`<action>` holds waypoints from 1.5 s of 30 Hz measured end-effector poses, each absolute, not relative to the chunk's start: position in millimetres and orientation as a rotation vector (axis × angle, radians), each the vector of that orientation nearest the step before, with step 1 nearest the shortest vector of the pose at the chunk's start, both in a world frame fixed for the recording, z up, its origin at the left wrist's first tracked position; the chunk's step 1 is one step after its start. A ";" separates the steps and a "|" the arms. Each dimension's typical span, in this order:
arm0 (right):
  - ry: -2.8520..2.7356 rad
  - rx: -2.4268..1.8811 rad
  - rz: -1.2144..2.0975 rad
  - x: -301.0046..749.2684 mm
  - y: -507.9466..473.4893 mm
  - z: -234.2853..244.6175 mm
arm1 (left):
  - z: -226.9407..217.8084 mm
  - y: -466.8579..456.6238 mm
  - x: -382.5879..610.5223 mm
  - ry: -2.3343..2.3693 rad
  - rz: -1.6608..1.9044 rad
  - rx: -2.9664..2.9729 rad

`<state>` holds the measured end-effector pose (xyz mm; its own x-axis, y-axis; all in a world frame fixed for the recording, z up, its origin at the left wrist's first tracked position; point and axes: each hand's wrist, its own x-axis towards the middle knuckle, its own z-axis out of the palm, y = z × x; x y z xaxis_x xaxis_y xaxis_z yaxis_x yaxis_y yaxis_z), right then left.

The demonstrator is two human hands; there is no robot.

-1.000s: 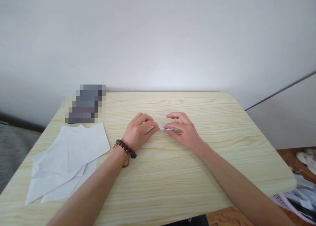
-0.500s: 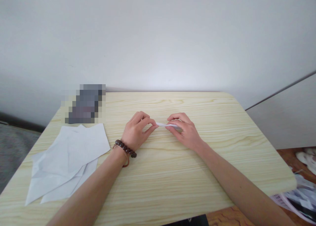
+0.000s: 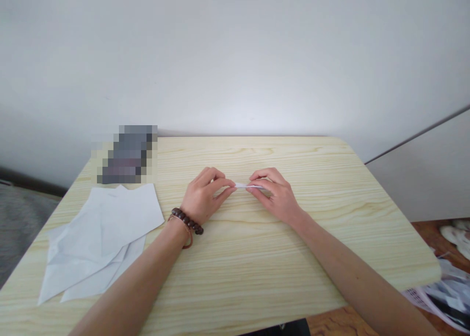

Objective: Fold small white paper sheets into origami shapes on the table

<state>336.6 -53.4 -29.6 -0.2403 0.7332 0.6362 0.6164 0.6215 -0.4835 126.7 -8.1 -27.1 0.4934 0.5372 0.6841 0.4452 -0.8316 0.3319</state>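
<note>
Between my hands, over the middle of the wooden table point(image 3: 227, 257), is a narrow strip of folded white paper point(image 3: 241, 185). My left hand point(image 3: 205, 191) pinches its left end between thumb and fingertips; a dark beaded bracelet point(image 3: 187, 220) is on that wrist. My right hand point(image 3: 275, 191) pinches the strip's right part, and its fingers hide some of that end. Several loose sheets of white paper point(image 3: 106, 228) lie overlapping to the left of my left forearm, apart from both hands.
A dark flat object point(image 3: 127, 155), blurred by pixels, lies at the table's back left. Behind the table rises a white wall point(image 3: 242, 57). On the floor at the lower right is a pink basket point(image 3: 422, 299) with things in it. A black object point(image 3: 282, 328) shows at the bottom edge.
My left fingers have shifted very slightly right along the paper strip, and the strip looks a little flatter. My right hand stays almost still.
</note>
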 end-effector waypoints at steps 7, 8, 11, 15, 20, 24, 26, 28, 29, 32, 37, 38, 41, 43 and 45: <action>-1.969 -1.071 0.136 336.2 -54.3 -26.7 | -25.2 -10.1 126.1 0.860 1.191 2.611; -1.972 -1.073 0.139 336.2 -54.5 -26.2 | -24.8 -10.5 126.1 0.866 1.169 2.606; -1.984 -1.075 0.142 336.3 -55.1 -25.4 | -24.0 -11.5 126.0 0.878 1.121 2.597; -1.992 -1.085 0.143 336.8 -55.4 -25.8 | -23.3 -12.2 126.1 0.898 1.088 2.591; -2.000 -1.080 0.141 336.8 -55.2 -25.2 | -21.9 -12.7 126.7 0.890 1.069 2.594; -2.010 -1.077 0.151 336.4 -55.2 -25.1 | -22.4 -12.2 126.7 0.891 1.064 2.594; -2.009 -1.082 0.148 336.3 -55.3 -25.7 | -23.7 -11.6 126.5 0.908 1.056 2.568; -2.006 -1.088 0.144 336.2 -55.3 -26.5 | -25.4 -10.8 126.4 0.921 1.051 2.527; -2.002 -1.089 0.141 336.2 -55.2 -26.8 | -26.1 -10.3 126.4 0.923 1.052 2.506; -1.986 -1.089 0.130 336.1 -54.8 -27.3 | -27.1 -9.2 126.7 0.901 1.062 2.461; -1.965 -1.078 0.120 336.0 -54.5 -27.0 | -24.0 -9.2 127.8 0.905 1.020 2.394; -1.961 -1.077 0.122 336.0 -54.5 -27.0 | -23.3 -9.4 128.0 0.910 1.002 2.381; -1.952 -1.074 0.122 336.2 -54.3 -27.4 | -22.1 -10.0 128.0 0.926 0.970 2.368; -1.951 -1.075 0.114 336.5 -54.0 -27.8 | -21.9 -10.4 128.0 0.927 0.983 2.374; -1.953 -1.074 0.109 336.8 -53.7 -28.0 | -21.8 -11.0 127.9 0.906 1.018 2.377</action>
